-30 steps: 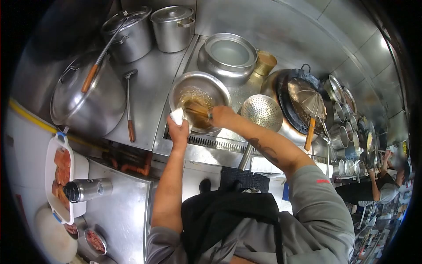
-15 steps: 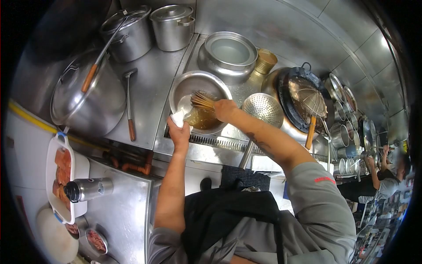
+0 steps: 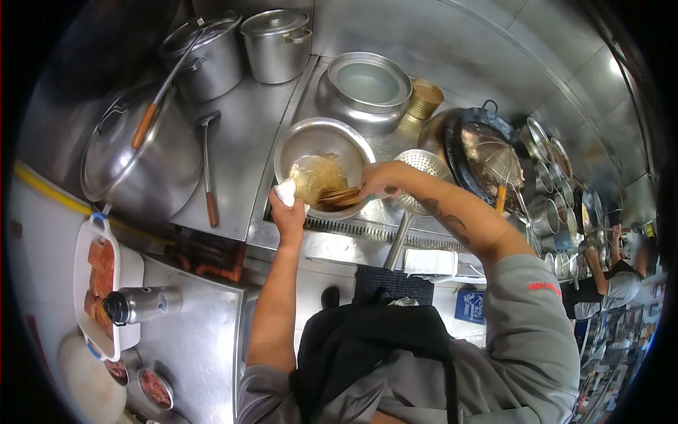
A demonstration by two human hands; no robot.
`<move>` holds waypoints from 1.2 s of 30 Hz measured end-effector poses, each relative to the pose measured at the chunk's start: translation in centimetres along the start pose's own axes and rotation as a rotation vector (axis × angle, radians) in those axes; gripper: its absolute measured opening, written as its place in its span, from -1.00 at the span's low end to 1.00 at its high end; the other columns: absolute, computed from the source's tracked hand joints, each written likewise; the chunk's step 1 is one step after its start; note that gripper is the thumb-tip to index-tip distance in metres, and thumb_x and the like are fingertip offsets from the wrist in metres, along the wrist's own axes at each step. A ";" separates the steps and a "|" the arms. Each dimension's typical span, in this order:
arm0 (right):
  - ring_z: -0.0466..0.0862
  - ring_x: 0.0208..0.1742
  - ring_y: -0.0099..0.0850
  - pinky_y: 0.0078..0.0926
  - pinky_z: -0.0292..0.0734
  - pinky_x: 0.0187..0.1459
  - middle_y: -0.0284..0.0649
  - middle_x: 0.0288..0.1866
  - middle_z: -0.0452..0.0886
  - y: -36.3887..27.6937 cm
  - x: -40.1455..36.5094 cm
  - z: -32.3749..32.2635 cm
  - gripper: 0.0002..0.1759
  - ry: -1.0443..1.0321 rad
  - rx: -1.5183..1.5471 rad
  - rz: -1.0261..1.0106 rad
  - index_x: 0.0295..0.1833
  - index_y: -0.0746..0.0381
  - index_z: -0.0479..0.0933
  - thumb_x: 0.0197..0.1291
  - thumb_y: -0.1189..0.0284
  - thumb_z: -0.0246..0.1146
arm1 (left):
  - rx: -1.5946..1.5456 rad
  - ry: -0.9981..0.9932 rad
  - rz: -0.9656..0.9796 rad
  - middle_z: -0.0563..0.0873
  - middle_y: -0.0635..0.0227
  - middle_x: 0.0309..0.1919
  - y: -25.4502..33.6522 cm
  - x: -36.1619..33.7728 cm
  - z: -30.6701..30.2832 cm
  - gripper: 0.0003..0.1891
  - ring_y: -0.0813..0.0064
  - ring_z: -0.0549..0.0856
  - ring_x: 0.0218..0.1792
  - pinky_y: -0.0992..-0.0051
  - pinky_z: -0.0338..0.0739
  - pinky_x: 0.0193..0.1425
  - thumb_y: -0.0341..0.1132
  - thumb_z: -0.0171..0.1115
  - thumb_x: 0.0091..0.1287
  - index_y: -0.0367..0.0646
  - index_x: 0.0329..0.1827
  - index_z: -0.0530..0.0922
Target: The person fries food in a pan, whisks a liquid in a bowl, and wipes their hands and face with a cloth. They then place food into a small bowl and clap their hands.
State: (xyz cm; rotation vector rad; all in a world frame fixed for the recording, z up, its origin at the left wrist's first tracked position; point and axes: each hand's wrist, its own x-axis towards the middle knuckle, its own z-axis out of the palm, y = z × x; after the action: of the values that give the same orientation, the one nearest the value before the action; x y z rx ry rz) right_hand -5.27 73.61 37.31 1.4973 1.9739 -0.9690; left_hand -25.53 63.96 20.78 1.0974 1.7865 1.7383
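A steel wok (image 3: 289, 138) with yellowish liquid pooled inside sits on the stove. At its near-left rim my left hand (image 3: 288, 218) is closed on a folded white cloth (image 3: 285, 192), pressed against the rim. My right hand (image 3: 383, 179) grips a bamboo wok brush (image 3: 339, 198) whose bristles lie against the wok's near-right inner wall. Right beside that hand rests a perforated skimmer (image 3: 422, 164), partly hidden by my forearm. Behind the wok stands a round steel pot (image 3: 364, 116) of cloudy liquid.
A gold tin (image 3: 425, 99) and a dark wok holding a wire strainer (image 3: 494, 155) are on the right. To the left lie a wooden-handled spatula (image 3: 208, 169) and lidded pots (image 3: 275, 49). A flask (image 3: 145, 304) stands near a meat tray (image 3: 131, 265). Another person (image 3: 621, 286) works far right.
My right hand has swept the brush from the wok's middle toward its near-right side, and my forearm has swung right. The left hand with the cloth stays almost in place.
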 end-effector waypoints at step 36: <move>0.66 -0.13 -0.11 -0.26 0.56 -0.06 0.00 -0.20 0.66 -2.5 1.4 3.7 -0.56 0.243 -0.416 -0.379 -0.17 0.32 0.60 0.01 0.15 0.23 | -0.116 0.008 -0.007 0.59 0.11 -0.14 -1.5 1.2 0.6 -0.49 0.33 0.61 -0.16 0.42 0.48 -0.01 -0.45 0.18 0.06 -0.32 0.13 0.32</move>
State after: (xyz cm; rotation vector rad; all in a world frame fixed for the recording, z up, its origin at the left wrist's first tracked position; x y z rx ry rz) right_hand -8.25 71.26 34.54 1.0707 2.5053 -0.4746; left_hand -26.15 65.37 19.53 1.0362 1.6691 1.8197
